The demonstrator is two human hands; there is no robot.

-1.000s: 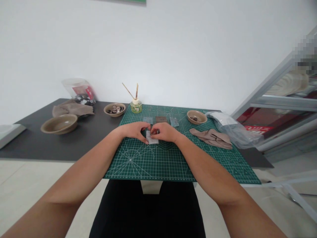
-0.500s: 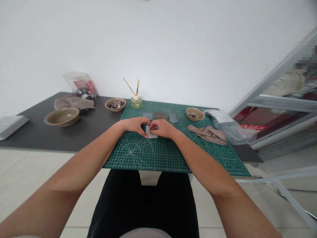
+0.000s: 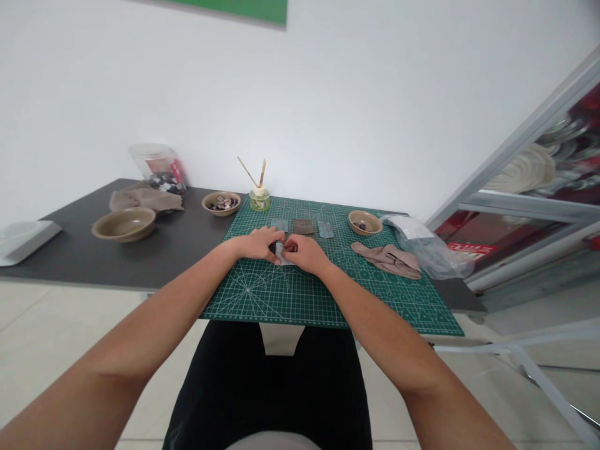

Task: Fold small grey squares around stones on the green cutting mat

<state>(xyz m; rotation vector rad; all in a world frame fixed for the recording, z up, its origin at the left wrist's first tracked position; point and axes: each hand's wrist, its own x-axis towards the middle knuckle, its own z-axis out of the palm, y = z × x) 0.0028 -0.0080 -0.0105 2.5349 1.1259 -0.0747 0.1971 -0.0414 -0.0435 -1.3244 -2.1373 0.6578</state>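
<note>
On the green cutting mat (image 3: 309,306), a small whitish, flat piece (image 3: 280,252), like a paper or plastic packet, lies between my hands. My left hand (image 3: 259,242) curves around its left side, with thumb and fingers holding its edge. Closed in a pinch, my right hand (image 3: 304,253) grips the piece from the right and covers part of it. Just beyond my hands are a bluish clear packet (image 3: 280,224), a brown square (image 3: 303,226) and another clear packet (image 3: 325,229). Anything inside the whitish piece is hidden.
Bowls with small dark pieces stand left (image 3: 221,204) and right (image 3: 365,223); another bowl (image 3: 124,225) sits further left. Nearby are a reed diffuser (image 3: 259,199), a clear jar (image 3: 159,169), brown cloths (image 3: 389,259), a plastic bag (image 3: 434,250) and a white device (image 3: 28,240).
The camera view has tilted up slightly, showing a green panel on the wall. My hands stay at the whitish piece; my right fingers now cover more of it.
</note>
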